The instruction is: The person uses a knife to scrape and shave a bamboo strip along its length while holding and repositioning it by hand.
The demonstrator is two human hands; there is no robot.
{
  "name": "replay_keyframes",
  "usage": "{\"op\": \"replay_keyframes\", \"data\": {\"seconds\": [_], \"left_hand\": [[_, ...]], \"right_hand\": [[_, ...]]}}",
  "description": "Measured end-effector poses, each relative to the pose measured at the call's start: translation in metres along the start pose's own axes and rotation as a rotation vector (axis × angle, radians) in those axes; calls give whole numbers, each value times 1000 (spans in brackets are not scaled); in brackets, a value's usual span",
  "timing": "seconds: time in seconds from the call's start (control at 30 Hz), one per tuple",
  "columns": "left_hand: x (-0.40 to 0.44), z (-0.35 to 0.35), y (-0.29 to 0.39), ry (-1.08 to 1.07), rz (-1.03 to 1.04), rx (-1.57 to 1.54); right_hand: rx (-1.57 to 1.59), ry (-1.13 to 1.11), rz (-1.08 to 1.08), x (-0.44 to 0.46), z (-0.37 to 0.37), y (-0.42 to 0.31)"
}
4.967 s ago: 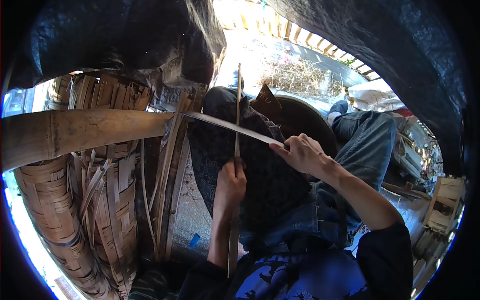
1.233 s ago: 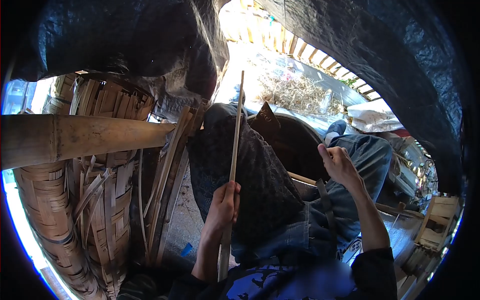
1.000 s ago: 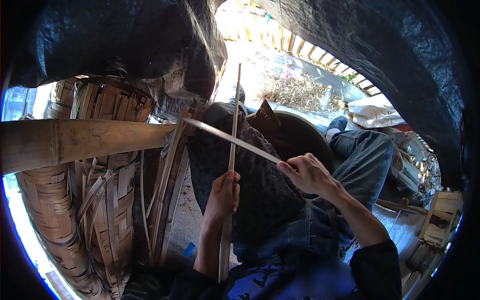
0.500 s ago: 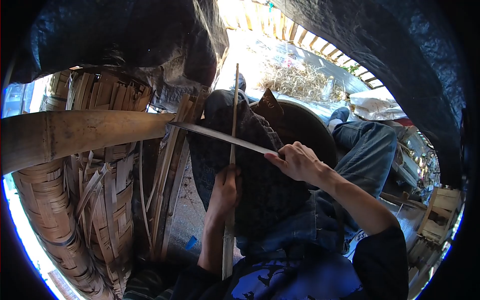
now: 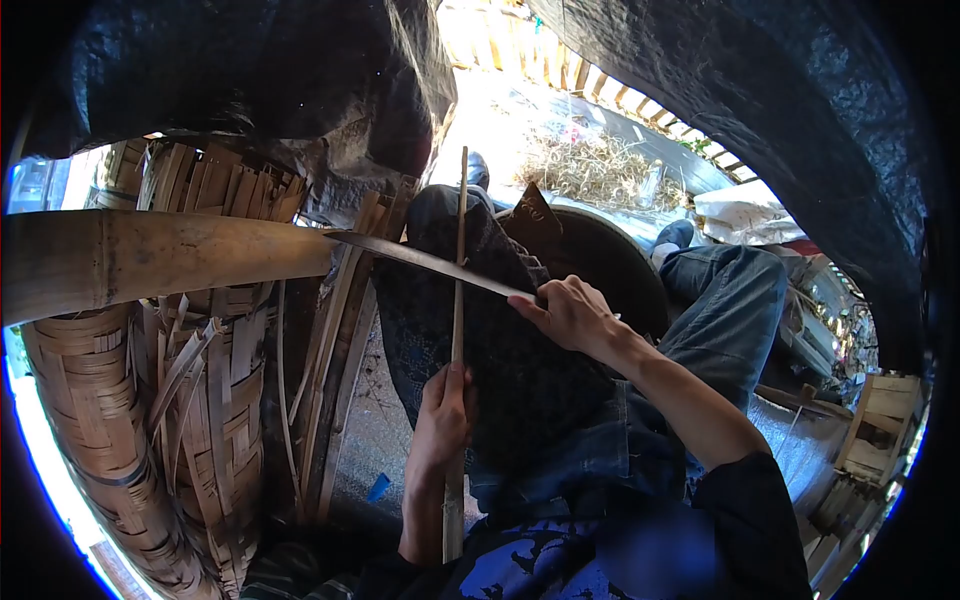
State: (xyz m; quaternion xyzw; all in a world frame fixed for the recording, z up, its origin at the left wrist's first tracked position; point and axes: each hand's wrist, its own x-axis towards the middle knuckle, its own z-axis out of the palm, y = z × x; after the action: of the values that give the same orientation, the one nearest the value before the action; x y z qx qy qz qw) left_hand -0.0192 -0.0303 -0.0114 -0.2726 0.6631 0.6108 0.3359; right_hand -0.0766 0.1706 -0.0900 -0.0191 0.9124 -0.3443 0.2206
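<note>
1. Tan, narrow, bamboo-like strip (image 5: 457,335) runs lengthwise away from me, above the dark, patterned cloth (image 5: 530,390) over my lap.
2. My left hand (image 5: 443,415) is wrapped closed around the strip, partway along.
3. My right hand (image 5: 575,312) is closed on a long, slim, grey metal knife (image 5: 415,257); its handle is hidden in my fist.
4. The blade crosses the strip beyond my left hand, apparently touching: a shaving stroke, I judge.
5. Another stroke would call for a firm left hold and a shallow, steady blade angle.
</note>
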Motion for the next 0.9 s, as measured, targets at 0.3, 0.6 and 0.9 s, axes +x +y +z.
{"op": "replay_keyframes", "data": {"seconds": [0.3,0.6,0.9], "left_hand": [[4,-5,-1,-56,-33,-178],[39,-3,19,-150,-2,-168],[8,-6,0,-128,-6,-217]], "right_hand": [[-10,53,-20,2,0,5],[-71,277,-94,28,7,17],[-72,32,22,18,10,3]]}}
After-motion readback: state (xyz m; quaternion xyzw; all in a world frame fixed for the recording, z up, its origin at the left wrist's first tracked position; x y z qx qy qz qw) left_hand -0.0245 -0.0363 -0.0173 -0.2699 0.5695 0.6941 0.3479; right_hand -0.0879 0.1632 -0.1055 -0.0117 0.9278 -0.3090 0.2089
